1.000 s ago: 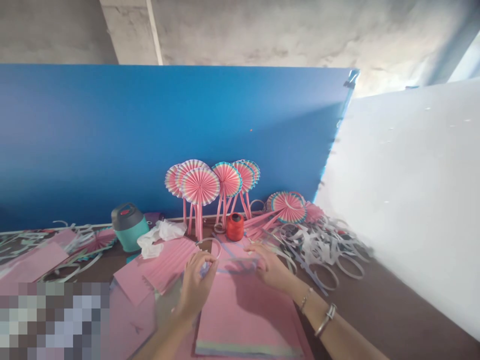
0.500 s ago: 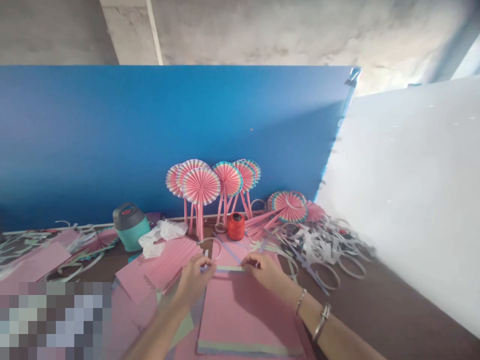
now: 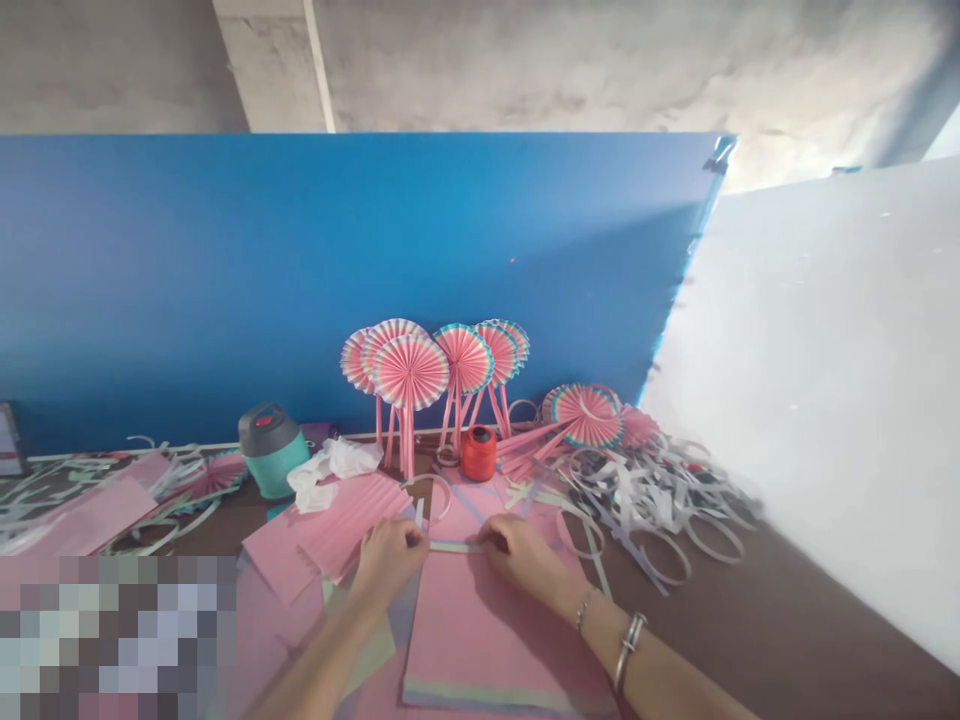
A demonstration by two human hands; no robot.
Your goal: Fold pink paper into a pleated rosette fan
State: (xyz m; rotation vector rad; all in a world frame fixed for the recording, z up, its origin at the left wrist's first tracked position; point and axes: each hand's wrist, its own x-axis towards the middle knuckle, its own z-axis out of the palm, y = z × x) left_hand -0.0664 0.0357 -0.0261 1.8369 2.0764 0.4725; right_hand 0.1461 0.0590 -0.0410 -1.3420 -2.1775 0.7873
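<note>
A large pink paper sheet (image 3: 502, 635) with pale green and lavender stripes at its edges lies in front of me on other sheets. At its far edge, my left hand (image 3: 391, 555) pinches the left end of the striped border. My right hand (image 3: 517, 555), with a bracelet and a bangle on the wrist, pinches the same edge farther right. A narrow pale strip (image 3: 456, 547) of the edge shows between the hands. Left of my left hand lies a pleated pink sheet (image 3: 352, 525).
Round pleated paper fans (image 3: 410, 372) stand against the blue partition (image 3: 225, 260). A red thread spool (image 3: 478, 455), a teal flask (image 3: 274, 455) and crumpled white tissue (image 3: 337, 462) stand or lie behind the sheets. Tangled paper strips (image 3: 660, 490) heap up on the right.
Both hands stay at the paper's far edge; my right hand has shifted slightly left, closer to the left one. The whole view has moved slightly, so the background sits farther right.
</note>
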